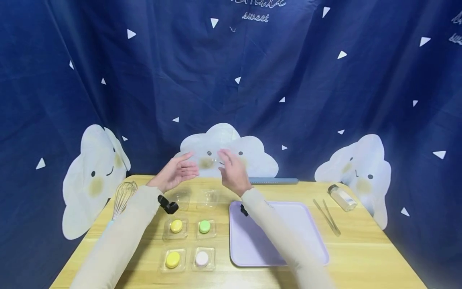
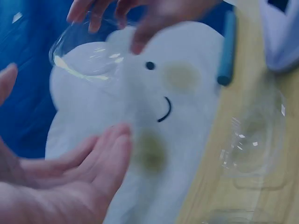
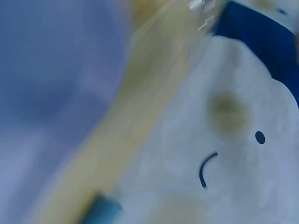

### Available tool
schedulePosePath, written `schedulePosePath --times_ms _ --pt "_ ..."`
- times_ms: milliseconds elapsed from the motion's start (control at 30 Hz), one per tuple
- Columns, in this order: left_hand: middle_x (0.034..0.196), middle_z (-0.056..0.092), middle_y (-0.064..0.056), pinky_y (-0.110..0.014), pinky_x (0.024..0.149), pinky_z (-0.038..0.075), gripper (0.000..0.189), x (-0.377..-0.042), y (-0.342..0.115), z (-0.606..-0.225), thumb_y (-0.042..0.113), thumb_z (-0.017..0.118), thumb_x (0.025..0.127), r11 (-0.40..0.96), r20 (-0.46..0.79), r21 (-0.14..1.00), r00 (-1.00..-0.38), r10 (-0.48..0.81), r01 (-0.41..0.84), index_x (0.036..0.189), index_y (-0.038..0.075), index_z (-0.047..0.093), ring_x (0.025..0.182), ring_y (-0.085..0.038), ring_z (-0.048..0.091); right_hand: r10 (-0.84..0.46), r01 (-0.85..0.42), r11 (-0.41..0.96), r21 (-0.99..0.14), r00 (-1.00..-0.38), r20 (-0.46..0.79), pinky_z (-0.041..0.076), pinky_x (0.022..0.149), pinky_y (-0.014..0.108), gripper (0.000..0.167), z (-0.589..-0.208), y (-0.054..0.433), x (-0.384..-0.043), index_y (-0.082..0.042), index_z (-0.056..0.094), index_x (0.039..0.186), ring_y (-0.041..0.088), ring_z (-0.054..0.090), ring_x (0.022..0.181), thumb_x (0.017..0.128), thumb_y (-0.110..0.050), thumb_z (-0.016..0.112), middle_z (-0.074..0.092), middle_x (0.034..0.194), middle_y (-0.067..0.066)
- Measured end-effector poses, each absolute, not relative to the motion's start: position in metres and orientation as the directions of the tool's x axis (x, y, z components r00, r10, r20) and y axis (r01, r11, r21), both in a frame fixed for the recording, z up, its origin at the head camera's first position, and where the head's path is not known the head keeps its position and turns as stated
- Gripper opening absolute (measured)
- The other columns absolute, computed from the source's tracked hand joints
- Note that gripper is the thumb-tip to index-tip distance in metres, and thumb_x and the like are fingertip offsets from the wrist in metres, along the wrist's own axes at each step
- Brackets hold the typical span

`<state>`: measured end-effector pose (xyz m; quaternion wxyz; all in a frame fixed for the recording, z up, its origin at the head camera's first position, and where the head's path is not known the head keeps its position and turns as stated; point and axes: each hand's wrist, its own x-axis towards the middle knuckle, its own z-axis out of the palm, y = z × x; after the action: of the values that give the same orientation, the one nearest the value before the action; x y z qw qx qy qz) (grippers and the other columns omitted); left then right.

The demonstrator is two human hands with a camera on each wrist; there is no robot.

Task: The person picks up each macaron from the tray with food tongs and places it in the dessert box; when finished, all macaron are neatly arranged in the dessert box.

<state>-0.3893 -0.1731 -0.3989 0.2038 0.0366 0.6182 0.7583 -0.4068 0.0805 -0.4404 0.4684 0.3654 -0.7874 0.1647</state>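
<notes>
Pale sleeves [image 1: 124, 224], closest to the camera, reach toward a clear, glossy, domed plastic shell [image 2: 86, 63] raised before the smiling cloud print [image 1: 225, 138]. The right hand [image 1: 234, 172] pinches it; the left hand [image 1: 177, 172], fingers extended, hovers nearby, above the wooden table [image 1: 364, 257] with its four macarons [image 1: 176, 226].

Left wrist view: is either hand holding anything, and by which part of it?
The right hand holds a clear plastic piece, apparently by its edge; blur hides the exact contact. The left hand holds nothing.
</notes>
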Motion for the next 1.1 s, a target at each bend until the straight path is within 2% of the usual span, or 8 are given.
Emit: schedulePosePath --times_ms 33,167,300,467,733,933,1033,1100 --pt "0.16 0.03 -0.033 -0.043 0.122 0.038 0.082 -0.389 -0.177 -0.398 0.048 0.053 0.102 -0.166 -0.202 0.944 -0.895 0.398 -0.287 0.159 -0.002 0.021 0.127 -0.034 0.062 -0.485 -0.745 0.645 0.172 -0.225 0.845 0.053 0.109 0.037 0.06 -0.439 0.08 -0.405 0.0 0.048 0.136 0.031 0.063 0.122 0.081 0.004 0.072 0.061 0.134 0.018" --pt "0.16 0.03 -0.035 -0.043 0.121 0.038 0.073 -0.384 -0.187 -0.395 0.039 0.046 0.107 -0.14 -0.195 0.941 -0.83 0.522 -0.309 0.154 -0.012 0.024 0.142 -0.042 0.047 -0.644 -0.738 0.52 0.431 -0.008 0.765 0.056 0.103 0.034 0.046 -0.437 0.076 -0.395 -0.001 0.049 0.135 0.027 0.066 0.118 0.09 0.003 0.055 0.064 0.13 0.016" --pt "0.147 0.051 -0.031 -0.043 0.117 0.044 0.066 -0.38 -0.191 -0.395 0.028 0.049 0.107 -0.097 -0.168 0.955 -0.785 0.596 -0.279 0.152 -0.014 0.025 0.136 -0.039 0.055 -0.663 -0.684 0.504 0.527 0.084 0.743 0.057 0.101 0.031 0.043 -0.437 0.071 -0.387 -0.001 0.05 0.137 0.023 0.063 0.122 0.094 0.001 0.048 0.063 0.132 0.014" --pt "0.129 0.067 -0.017 -0.039 0.112 0.05 0.061 -0.376 -0.193 -0.397 0.025 0.053 0.105 -0.101 -0.149 0.954 -0.742 0.653 -0.281 0.146 -0.016 0.033 0.129 -0.033 0.062 -0.652 -0.675 0.497 0.546 0.125 0.748 0.056 0.104 0.031 0.045 -0.436 0.068 -0.385 0.001 0.051 0.136 0.023 0.062 0.123 0.092 0.001 0.049 0.06 0.135 0.015" --pt "0.126 0.07 -0.017 -0.038 0.11 0.052 0.04 -0.372 -0.194 -0.4 0.018 0.049 0.106 -0.123 -0.117 0.952 -0.702 0.702 -0.281 0.133 -0.011 0.053 0.128 -0.034 0.063 -0.668 -0.667 0.461 0.585 0.173 0.723 0.057 0.096 0.028 0.046 -0.44 0.069 -0.385 0.001 0.049 0.136 0.021 0.061 0.118 0.09 0.002 0.048 0.056 0.137 0.012" --pt "0.128 0.07 -0.019 -0.039 0.112 0.05 0.041 -0.371 -0.193 -0.402 0.014 0.051 0.104 -0.135 -0.1 0.956 -0.72 0.687 -0.262 0.135 -0.012 0.053 0.123 -0.029 0.067 -0.701 -0.658 0.482 0.578 0.105 0.705 0.057 0.093 0.028 0.051 -0.44 0.069 -0.383 -0.001 0.045 0.139 0.021 0.06 0.122 0.089 -0.002 0.052 0.055 0.139 0.011" --pt "0.129 0.069 -0.018 -0.038 0.112 0.05 0.045 -0.37 -0.193 -0.403 0.013 0.054 0.103 -0.126 -0.072 0.974 -0.783 0.617 -0.189 0.138 -0.015 0.049 0.119 -0.025 0.069 -0.7 -0.681 0.494 0.541 0.057 0.712 0.056 0.096 0.031 0.059 -0.437 0.068 -0.382 -0.001 0.042 0.141 0.023 0.059 0.125 0.087 -0.011 0.064 0.056 0.14 0.013" --pt "0.132 0.066 -0.017 -0.032 0.111 0.051 0.05 -0.371 -0.192 -0.404 0.013 0.058 0.101 -0.074 -0.033 0.994 -0.838 0.545 -0.087 0.14 -0.015 0.046 0.119 -0.019 0.068 -0.679 -0.726 0.495 0.477 0.02 0.734 0.054 0.103 0.034 0.069 -0.433 0.066 -0.379 0.001 0.04 0.142 0.026 0.057 0.128 0.083 -0.016 0.073 0.054 0.141 0.016"
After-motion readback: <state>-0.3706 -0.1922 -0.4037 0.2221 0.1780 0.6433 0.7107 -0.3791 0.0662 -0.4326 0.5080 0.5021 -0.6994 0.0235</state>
